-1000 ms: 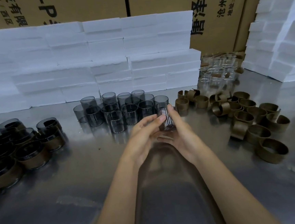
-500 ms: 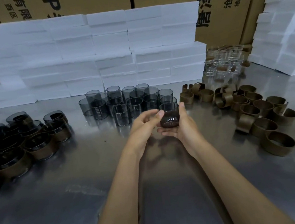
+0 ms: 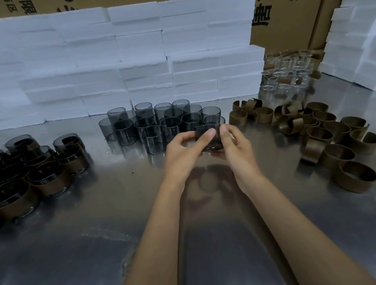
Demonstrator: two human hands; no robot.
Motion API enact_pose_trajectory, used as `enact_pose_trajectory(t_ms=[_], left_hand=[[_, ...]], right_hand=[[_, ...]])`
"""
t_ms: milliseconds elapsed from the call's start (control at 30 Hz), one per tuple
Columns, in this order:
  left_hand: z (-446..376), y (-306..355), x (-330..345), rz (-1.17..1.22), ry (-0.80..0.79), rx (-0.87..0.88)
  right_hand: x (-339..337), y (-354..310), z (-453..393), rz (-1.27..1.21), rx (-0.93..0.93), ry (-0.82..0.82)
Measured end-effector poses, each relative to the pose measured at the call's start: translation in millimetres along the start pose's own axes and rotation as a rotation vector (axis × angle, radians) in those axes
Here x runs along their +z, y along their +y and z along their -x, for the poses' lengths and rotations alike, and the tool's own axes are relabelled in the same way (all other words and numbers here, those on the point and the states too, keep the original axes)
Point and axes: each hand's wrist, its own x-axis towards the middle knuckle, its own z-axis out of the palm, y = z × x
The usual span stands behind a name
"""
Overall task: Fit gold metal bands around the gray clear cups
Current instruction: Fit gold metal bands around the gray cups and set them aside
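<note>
Since a moment ago, we are turning the gray cup [image 3: 209,138] upright between both hands.
Left hand [image 3: 183,151] and right hand [image 3: 235,145] are pinching it mid-counter [image 3: 99,229]; next, we judge, a gold band [image 3: 354,179].

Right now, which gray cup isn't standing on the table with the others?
The gray cup held up between the left hand and right hand. The other bare gray cups stand clustered on the table behind it.

single head view, looks forward and down over steel table [image 3: 78,254], close above hands.
</note>
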Motion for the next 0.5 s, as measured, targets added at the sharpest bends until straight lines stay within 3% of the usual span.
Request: enact_pose_trajectory(t_ms=[167, 333, 500], left_hand=[[-1.1, 1.0, -1.3, 0.099, -0.126, -0.05], [0.4, 2.3, -6.0, 0.124, -0.335, -0.076], [-1.9, 1.4, -8.1, 0.129, -0.388, -0.063]], right_hand=[[1.7, -7.4, 1.7, -0.121, 0.137, -0.07], [-3.2, -19.1, 7.5, -0.325, 0.253, -0.382], [1.0, -22.0, 6.8, -0.267, 0.26, -0.308]])
